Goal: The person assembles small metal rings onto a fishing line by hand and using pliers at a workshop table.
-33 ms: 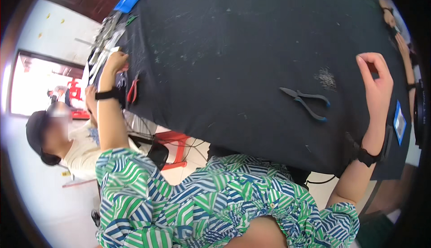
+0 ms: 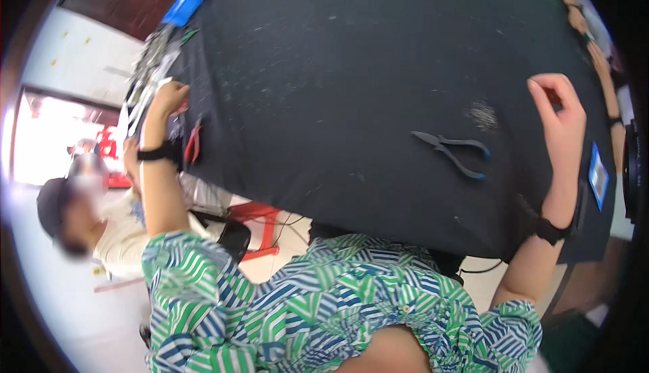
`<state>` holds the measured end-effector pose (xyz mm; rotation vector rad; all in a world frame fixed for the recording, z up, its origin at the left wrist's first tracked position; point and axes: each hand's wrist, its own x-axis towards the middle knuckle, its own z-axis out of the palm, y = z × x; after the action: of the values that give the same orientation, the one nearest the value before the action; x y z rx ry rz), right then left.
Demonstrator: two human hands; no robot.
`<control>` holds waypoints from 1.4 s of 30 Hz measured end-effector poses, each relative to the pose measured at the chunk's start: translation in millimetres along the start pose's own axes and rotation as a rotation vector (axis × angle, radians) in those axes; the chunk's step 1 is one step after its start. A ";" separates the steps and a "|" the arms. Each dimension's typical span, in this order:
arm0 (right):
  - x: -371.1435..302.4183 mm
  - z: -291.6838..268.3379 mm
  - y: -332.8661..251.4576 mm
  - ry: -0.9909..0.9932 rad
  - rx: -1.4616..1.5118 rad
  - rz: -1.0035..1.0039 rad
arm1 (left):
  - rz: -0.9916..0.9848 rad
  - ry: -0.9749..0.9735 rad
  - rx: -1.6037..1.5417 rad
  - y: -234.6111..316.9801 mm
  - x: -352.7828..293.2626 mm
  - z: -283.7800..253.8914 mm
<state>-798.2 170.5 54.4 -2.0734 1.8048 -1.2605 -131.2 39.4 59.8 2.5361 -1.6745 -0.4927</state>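
Observation:
My left hand [image 2: 167, 98] is raised at the table's left edge, its fingers curled closed. Whatever it may hold is hidden. Just below it on the black cloth lie red-handled pliers [image 2: 194, 144]. My right hand [image 2: 562, 97] is held up at the right side, thumb and fingertips pinched together in a ring. Anything between those tips is too small to make out. To its left lies a small pile of thin metal pieces [image 2: 483, 116]. Nearer me rest long-nose pliers [image 2: 439, 142] with dark, blue-tipped handles, touched by neither hand.
Black cloth [image 2: 324, 150] covers the table, scattered with tiny bits. A blue packet [image 2: 184, 8] and pale strips [image 2: 145, 69] line the left edge. A co-worker in a cap [image 2: 57, 207] sits left; another person's hands [image 2: 596, 59] are far right. A blue-edged card [image 2: 597, 177] lies right.
The whole scene sits slightly farther left in the picture, hands included. Both hands keep their closed poses, and the pliers and metal pile stay where they lay on the cloth.

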 end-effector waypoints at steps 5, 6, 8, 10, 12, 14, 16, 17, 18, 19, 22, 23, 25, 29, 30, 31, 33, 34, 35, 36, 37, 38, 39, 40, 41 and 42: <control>0.5 7.7 43.7 -0.053 -0.132 0.063 | 0.499 -0.202 -0.251 151.3 -143.0 7.2; -2.4 10.3 56.9 -0.006 -0.207 -0.038 | 0.612 -0.273 -0.286 177.3 -167.2 15.3; -4.1 11.7 68.9 -0.023 -0.259 0.026 | 0.934 -0.481 -0.388 216.9 -216.4 31.8; -7.0 14.4 77.1 -0.063 -0.228 0.129 | 1.070 -0.845 -0.462 251.4 -248.0 39.7; -10.2 17.0 87.1 -0.072 -0.236 0.173 | 1.191 -1.087 -0.537 279.7 -265.8 50.8; -7.9 21.1 88.2 -0.090 -0.239 0.198 | 1.192 -1.220 -0.566 298.0 -273.4 59.7; -6.6 24.2 86.6 -0.042 -0.225 0.228 | 0.939 -1.362 -0.745 310.8 -277.3 78.5; -5.9 24.7 93.1 -0.081 -0.247 0.245 | 0.909 -1.347 -0.752 318.4 -274.1 87.9; -3.1 25.7 90.5 -0.079 -0.251 0.238 | 0.875 -1.326 -0.759 324.1 -268.0 96.4; -2.0 27.5 88.3 -0.095 -0.203 0.318 | 0.881 -1.300 -0.770 329.0 -258.1 107.3; 6.0 32.5 86.8 -0.123 -0.258 0.399 | 0.875 -1.190 -0.805 335.5 -229.1 129.5; 10.1 34.8 83.2 -0.152 -0.328 0.425 | 0.835 -1.167 -0.823 334.8 -218.0 136.5; 15.4 39.3 84.8 -0.183 -0.391 0.453 | 0.711 -1.169 -0.905 330.9 -198.0 146.2; 12.8 33.3 89.9 -0.124 -0.352 0.401 | 0.566 -1.207 -1.081 326.1 -172.5 157.4; 14.1 29.3 92.4 -0.142 -0.189 0.380 | 0.529 -1.206 -1.159 325.6 -167.3 161.2; 11.7 27.3 93.8 -0.140 -0.092 0.277 | 0.491 -1.226 -1.215 324.9 -164.9 165.2; 4.1 20.5 86.5 -0.131 0.013 0.317 | 0.499 -1.225 -1.247 325.0 -163.3 169.2; 2.4 19.2 82.2 -0.120 0.114 0.364 | 0.508 -1.233 -1.274 324.5 -163.8 171.1; 2.7 21.9 83.2 -0.080 0.043 0.259 | 0.497 -1.226 -1.279 323.4 -164.3 172.4; 2.3 23.2 80.6 -0.081 0.045 0.261 | 0.516 -1.216 -1.242 324.7 -165.7 171.2; 1.1 25.0 77.0 -0.103 0.002 0.209 | 0.535 -1.206 -1.205 325.5 -166.9 169.9; -0.1 25.9 73.2 -0.124 -0.041 0.156 | 0.531 -1.207 -1.203 325.7 -167.6 168.7; -0.3 26.7 69.9 -0.129 -0.038 0.160 | 0.550 -1.195 -1.186 325.2 -167.2 169.0; 0.2 26.0 65.8 -0.171 -0.010 0.170 | 0.568 -1.184 -1.168 324.8 -167.0 169.1; 0.8 25.6 62.8 -0.213 0.017 0.180 | 0.560 -1.185 -1.168 325.2 -166.8 168.6; 0.3 24.0 61.3 -0.219 0.020 0.183 | 0.555 -1.176 -1.149 326.0 -168.2 167.6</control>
<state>-829.9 142.9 3.7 -1.8997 1.8247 -0.9604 -529.8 79.5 13.2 0.8451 -1.3678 -2.2319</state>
